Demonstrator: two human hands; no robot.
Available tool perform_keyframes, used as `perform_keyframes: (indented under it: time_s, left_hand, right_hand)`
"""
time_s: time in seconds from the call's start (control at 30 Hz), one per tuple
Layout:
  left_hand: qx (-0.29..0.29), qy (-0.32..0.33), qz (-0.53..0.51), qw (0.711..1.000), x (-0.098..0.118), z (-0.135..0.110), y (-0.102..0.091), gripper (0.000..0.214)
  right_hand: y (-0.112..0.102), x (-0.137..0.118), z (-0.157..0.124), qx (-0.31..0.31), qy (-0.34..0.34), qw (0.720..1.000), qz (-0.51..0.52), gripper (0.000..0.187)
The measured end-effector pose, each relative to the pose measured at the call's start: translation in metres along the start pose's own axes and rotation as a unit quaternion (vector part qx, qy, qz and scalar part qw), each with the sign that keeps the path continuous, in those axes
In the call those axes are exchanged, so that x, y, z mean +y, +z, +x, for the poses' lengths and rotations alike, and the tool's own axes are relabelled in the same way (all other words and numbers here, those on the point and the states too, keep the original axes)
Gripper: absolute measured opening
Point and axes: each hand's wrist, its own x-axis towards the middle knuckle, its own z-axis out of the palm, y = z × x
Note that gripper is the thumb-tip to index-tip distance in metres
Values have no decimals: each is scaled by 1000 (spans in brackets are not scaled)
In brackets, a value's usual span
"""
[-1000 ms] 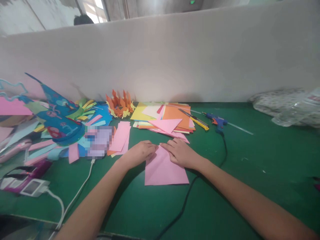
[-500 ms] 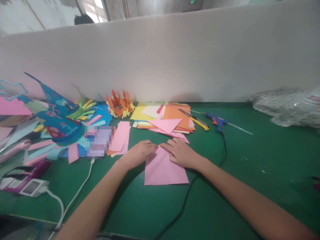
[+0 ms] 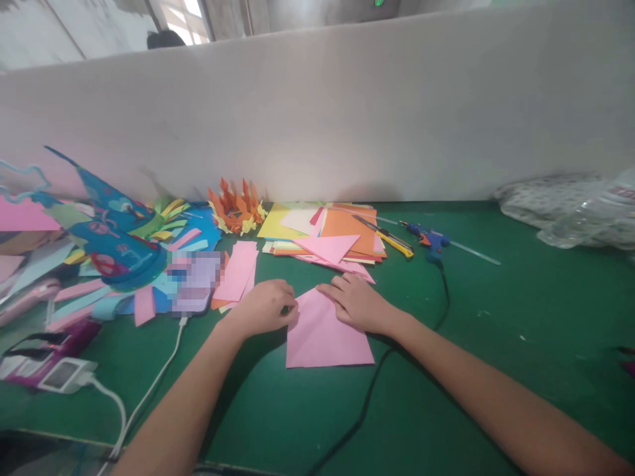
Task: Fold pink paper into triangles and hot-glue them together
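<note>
A folded sheet of pink paper (image 3: pixel 327 340) lies on the green table in front of me, its top narrowed to a slanting edge. My left hand (image 3: pixel 268 306) is at the paper's upper left edge, thumb and index finger curled into a pinch with a small gap behind the tips. Whether the fold is between those fingertips is hard to see. My right hand (image 3: pixel 361 304) grips the upper right part with bent fingers, holding it down against the table. Its fingertips reach the top corner; the thumb is tucked lower on the sheet.
Behind the paper lies a stack of coloured paper (image 3: pixel 342 244) with a yellow utility knife (image 3: pixel 394 243). A blue glue gun (image 3: pixel 434 243) trails a black cord beneath my right forearm. Leftward are pink strips (image 3: pixel 237 272), a phone (image 3: pixel 198 281), an orange paper crown (image 3: pixel 237 208) and blue cone hats (image 3: pixel 126 254).
My left hand has slid left and down from the paper's top corner along its left edge. The right hand and the paper stay nearly where they were.
</note>
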Motion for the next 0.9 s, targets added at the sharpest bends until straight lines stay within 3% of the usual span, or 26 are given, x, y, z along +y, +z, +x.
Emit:
perform_keyframes:
  time_s: [0.17,0.27,0.4,0.63,0.77,0.9]
  left_hand:
    - [-9,-106,85,991,0,5,11,28]
    - [17,-179,47,983,2,7,18,25]
    - [46,-205,-32,977,4,9,24,24]
    - [111,-89,-121,982,13,16,34,12]
    - [89,-26,-118,989,18,16,31,5]
    - [68,9,-100,993,16,16,28,14]
  right_hand:
    - [-1,0,1,-5,3,1000,5,44]
    - [0,0,0,-2,3,1000,10,44]
    - [2,0,0,7,4,1000,17,44]
    - [8,1,-1,40,14,999,35,49]
    - [9,1,-2,50,24,997,52,48]
    - [8,1,-1,56,24,996,67,43]
